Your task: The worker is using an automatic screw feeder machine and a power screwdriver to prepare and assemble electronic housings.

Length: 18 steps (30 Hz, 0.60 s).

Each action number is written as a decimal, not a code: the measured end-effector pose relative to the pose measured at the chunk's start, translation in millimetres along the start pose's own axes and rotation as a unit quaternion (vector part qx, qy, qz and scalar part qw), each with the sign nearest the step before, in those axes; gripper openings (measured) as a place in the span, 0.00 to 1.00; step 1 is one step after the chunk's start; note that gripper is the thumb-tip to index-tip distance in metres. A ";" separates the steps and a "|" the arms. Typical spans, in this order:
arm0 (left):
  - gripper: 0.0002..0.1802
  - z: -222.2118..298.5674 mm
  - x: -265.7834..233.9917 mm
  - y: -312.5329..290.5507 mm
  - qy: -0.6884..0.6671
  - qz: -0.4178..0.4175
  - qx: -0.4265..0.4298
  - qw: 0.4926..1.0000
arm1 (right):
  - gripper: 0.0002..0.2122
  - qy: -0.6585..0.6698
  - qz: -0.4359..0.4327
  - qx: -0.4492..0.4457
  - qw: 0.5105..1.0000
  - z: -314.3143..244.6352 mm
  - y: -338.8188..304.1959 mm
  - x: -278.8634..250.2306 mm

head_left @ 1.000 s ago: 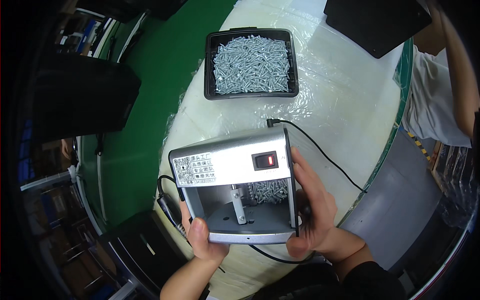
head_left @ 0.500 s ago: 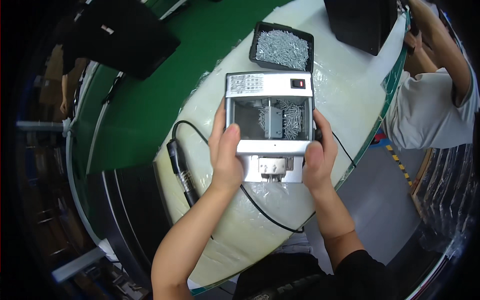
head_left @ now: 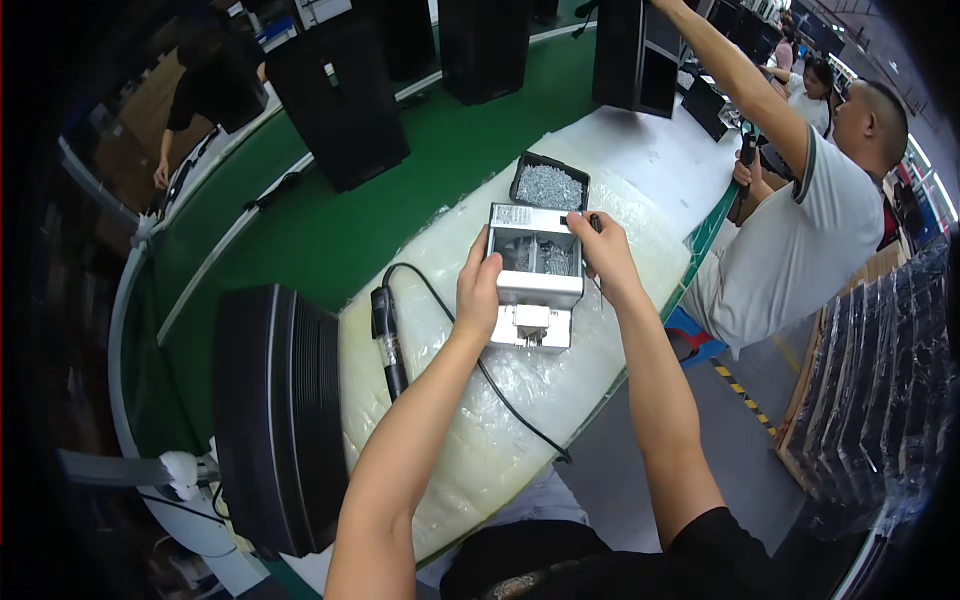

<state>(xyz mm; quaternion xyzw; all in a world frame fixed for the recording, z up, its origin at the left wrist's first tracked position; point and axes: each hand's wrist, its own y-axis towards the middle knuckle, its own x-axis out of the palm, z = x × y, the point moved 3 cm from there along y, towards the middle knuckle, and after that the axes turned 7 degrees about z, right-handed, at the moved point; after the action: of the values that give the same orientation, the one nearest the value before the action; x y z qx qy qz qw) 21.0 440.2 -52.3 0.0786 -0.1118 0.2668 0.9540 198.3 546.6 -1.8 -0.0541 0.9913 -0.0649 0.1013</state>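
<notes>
In front of me on the table stands a silver screw feeder [head_left: 540, 290] with an open-topped hopper holding loose screws. My left hand [head_left: 480, 295] wraps its left side, the thumb along the near edge. My right hand [head_left: 605, 255] grips its upper right corner, with the thumb on the black rocker switch; the remaining fingers are partly hidden beside the housing. Right behind the feeder sits a black bin [head_left: 550, 183] full of small silver screws. An electric screwdriver [head_left: 388, 340] lies left of my left hand, apart from it.
Plastic sheeting covers the table [head_left: 460, 440]. A black cable [head_left: 510, 405] curves across it. Tall black cases [head_left: 335, 110] stand on the green conveyor [head_left: 300, 225], and a large black case [head_left: 280, 410] is close at left. A co-worker [head_left: 800, 220] is at the right.
My right hand has gone from the feeder's lower right side up to the switch corner. My left hand stays on the left side. The view has tilted up, showing more of the surroundings.
</notes>
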 end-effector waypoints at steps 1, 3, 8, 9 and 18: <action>0.32 3.2 3.3 -2.9 0.002 0.003 -0.012 1.000 | 0.22 0.005 -0.004 0.001 1.000 1.4 0.5 -2.4; 0.32 9.7 6.3 -7.5 0.007 0.011 -0.033 0.999 | 0.21 0.017 -0.013 0.002 1.000 0.6 2.1 -3.0; 0.32 1.5 -5.0 -9.1 0.033 0.057 -0.027 0.997 | 0.22 -0.014 -0.047 0.031 0.998 -10.8 1.2 7.5; 0.32 1.6 -4.7 -10.1 0.040 0.061 -0.032 0.997 | 0.23 -0.032 -0.036 0.018 0.999 -11.8 1.1 7.6; 0.34 -0.8 -4.6 -7.7 0.048 0.038 -0.004 0.998 | 0.24 -0.122 0.087 -0.156 0.976 3.9 14.0 8.9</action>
<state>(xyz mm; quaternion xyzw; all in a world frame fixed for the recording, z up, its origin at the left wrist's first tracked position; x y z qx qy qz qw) 21.4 431.6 -54.9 0.0576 -0.0699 0.3060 0.9477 189.2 558.9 -9.3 0.0097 0.9704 0.1063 0.2166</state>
